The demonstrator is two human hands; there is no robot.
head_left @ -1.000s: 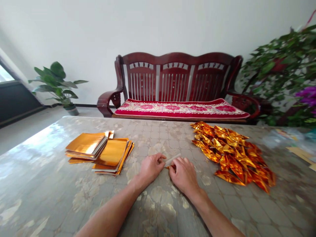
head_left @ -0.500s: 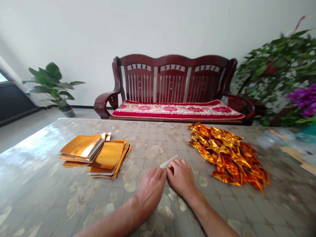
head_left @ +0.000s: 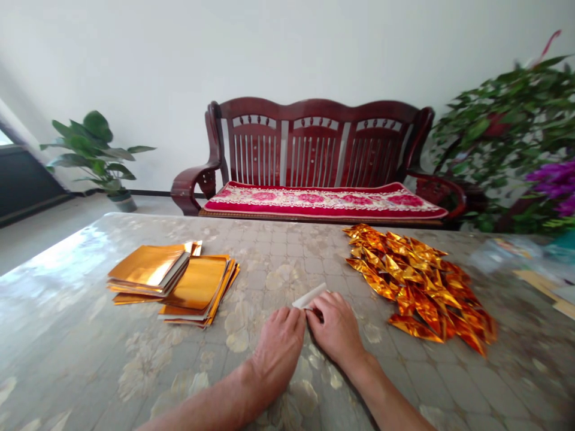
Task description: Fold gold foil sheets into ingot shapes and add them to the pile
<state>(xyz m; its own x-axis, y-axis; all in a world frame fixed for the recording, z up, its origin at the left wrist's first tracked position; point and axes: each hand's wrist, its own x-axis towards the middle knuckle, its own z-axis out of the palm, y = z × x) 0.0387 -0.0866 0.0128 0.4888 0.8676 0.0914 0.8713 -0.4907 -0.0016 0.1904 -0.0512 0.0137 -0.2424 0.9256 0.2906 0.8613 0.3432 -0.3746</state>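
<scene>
A sheet of paper (head_left: 309, 294), whitish on the side that shows, lies at the middle of the table, partly hidden under my fingers. My left hand (head_left: 281, 338) is closed on its near left end, fingers curled and pressed down. Close beside it, my right hand (head_left: 335, 323) pinches the same paper from the right, thumb and fingertips together. To the left are stacks of square gold foil paper (head_left: 197, 281). On the right lies a heap of folded gold foil ingots (head_left: 417, 287) with pointed ends.
The table (head_left: 148, 371) has a patterned, glossy cover. Clear plastic bags (head_left: 505, 254) and yellowish card (head_left: 536, 282) lie at its right side. Beyond the far edge stands a dark red wooden bench (head_left: 314, 149). Potted plants (head_left: 96, 149) flank it.
Both hands stay on the paper with little movement. The view has shifted very slightly, and a bit more of the paper's pale strip shows beyond the fingers.
</scene>
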